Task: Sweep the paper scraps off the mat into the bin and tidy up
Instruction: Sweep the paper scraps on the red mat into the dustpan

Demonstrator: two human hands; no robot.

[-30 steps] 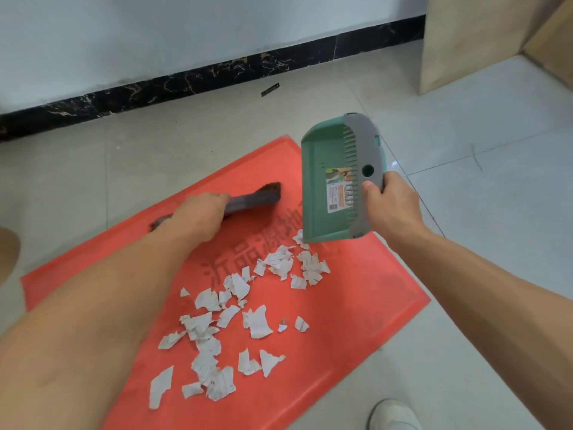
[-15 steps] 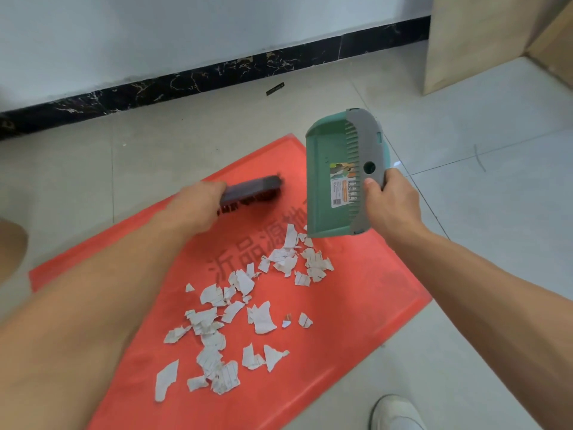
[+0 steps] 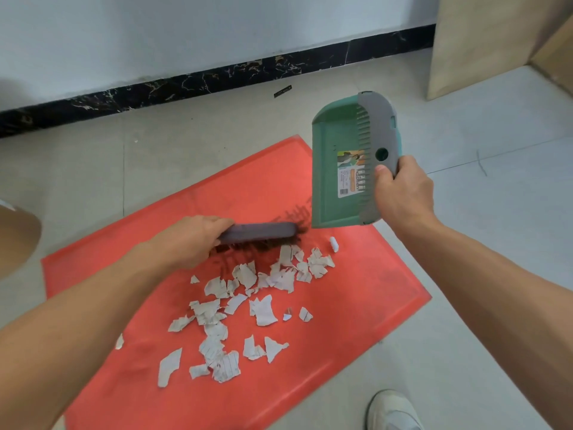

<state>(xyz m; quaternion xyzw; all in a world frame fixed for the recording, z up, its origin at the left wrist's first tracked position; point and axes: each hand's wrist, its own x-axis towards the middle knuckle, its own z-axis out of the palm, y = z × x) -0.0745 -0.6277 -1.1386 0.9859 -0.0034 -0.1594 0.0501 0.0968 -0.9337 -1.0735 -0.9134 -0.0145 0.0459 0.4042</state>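
The left hand [image 3: 192, 243] has its fingers [image 3: 217, 223] curled tight round the handle of one dark brush [image 3: 263, 232], whose bristles meet the far edge of the paper scraps [image 3: 263, 310]. The right hand [image 3: 403, 193] grips one green dustpan [image 3: 335, 169] by its grey rim, thumb on top, holding it tilted above the one red mat [image 3: 372, 290]. The scraps lie scattered on the mat, overlapping, too many to count exactly. One small white plug [image 3: 333, 244] lies beside them.
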